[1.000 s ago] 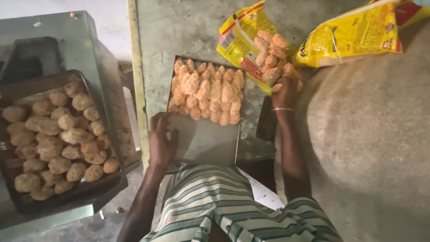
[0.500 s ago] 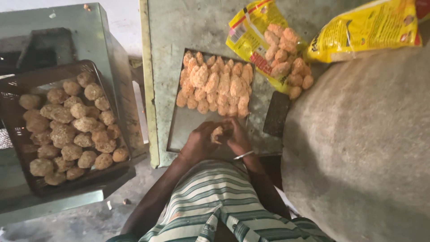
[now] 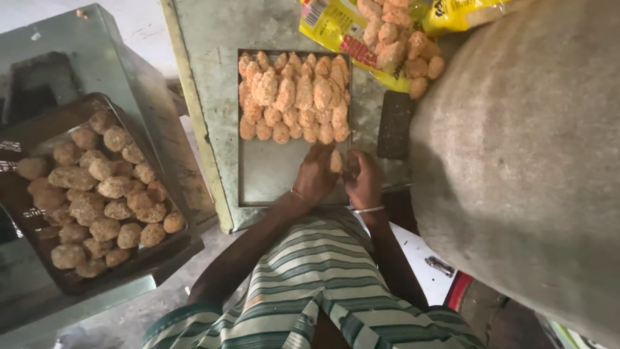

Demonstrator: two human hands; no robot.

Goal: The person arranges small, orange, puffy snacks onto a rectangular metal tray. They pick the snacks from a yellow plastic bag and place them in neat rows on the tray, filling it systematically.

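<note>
— Looking down: what sits in each container?
— The metal tray holds rows of orange breaded pieces packed at its far end; the near end is bare. A yellow bag beyond it has more pieces heaped on it. The dark tray off to the left is full of round brown balls

— And the hands?
— Both meet over the near right corner of the metal tray. The left hand and right hand curl partly closed around one piece, pinched between their fingers.

— Which way does it lie?
— Its long axis runs away from the person, toward the rows
</note>
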